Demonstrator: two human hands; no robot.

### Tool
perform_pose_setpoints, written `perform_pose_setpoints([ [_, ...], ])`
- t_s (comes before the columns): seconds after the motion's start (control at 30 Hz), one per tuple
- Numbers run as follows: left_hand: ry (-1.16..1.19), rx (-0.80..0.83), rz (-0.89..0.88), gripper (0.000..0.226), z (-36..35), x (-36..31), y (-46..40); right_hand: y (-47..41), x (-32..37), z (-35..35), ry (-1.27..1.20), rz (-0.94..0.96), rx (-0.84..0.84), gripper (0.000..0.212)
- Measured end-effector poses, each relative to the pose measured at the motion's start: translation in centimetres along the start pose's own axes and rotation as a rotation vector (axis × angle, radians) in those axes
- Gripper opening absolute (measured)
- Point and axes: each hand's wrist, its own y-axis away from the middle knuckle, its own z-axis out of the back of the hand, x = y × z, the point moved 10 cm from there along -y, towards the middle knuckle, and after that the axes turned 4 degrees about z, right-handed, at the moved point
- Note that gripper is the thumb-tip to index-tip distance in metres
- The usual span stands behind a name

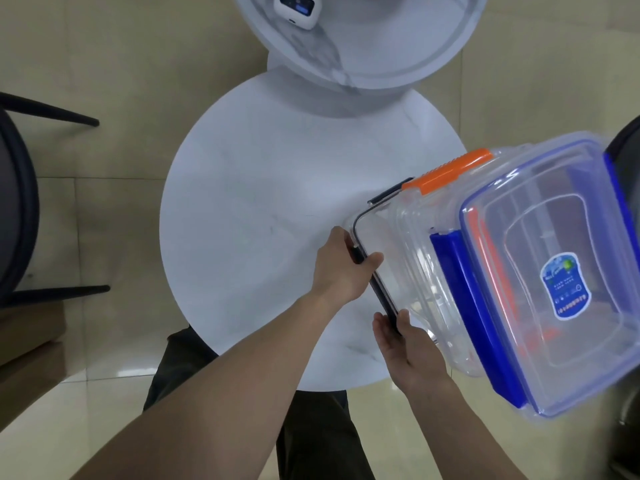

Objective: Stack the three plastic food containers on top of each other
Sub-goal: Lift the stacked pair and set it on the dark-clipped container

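Observation:
Three clear plastic containers stand stacked at the right of the round white table (249,209). The top container (554,271) has a blue-rimmed lid, blue clips and a blue sticker. Under it sits the orange-clipped container (450,173). The bottom container (381,237) has a black rim and black clips. My left hand (341,268) grips the black rim on the near left side. My right hand (403,348) holds the same container's lower edge, fingers wrapped on the rim.
A second, higher round marble table (363,53) stands behind, with a white device (296,8) on it. A dark chair (20,202) is at the left. Another dark object (627,147) shows at the right edge. Beige tiled floor surrounds.

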Motion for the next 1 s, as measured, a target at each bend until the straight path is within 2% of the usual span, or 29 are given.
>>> perform_pose_setpoints([
  [0.27,0.030,-0.065,0.030,0.051,0.9,0.3,0.3,0.5,1.4,0.7,0.207,0.136,-0.081,0.046],
  [0.4,0.075,-0.108,0.056,0.048,0.8,0.4,1.0,0.9,1.5,0.9,0.310,0.090,-0.118,0.010],
  [0.43,0.076,-0.114,0.059,0.046,0.8,0.5,1.1,1.1,1.8,1.0,0.379,0.122,-0.154,0.009],
  [0.57,0.124,-0.113,0.115,0.045,0.9,1.3,0.9,2.5,2.7,0.7,0.476,0.211,-0.252,0.028],
  [0.77,0.119,-0.093,0.135,0.044,0.9,1.0,0.3,2.5,3.2,0.3,0.518,0.199,-0.252,0.024],
  [1.0,0.090,-0.084,0.131,0.043,1.4,-0.5,-1.1,2.6,4.2,-0.6,0.573,0.258,-0.298,0.037],
])
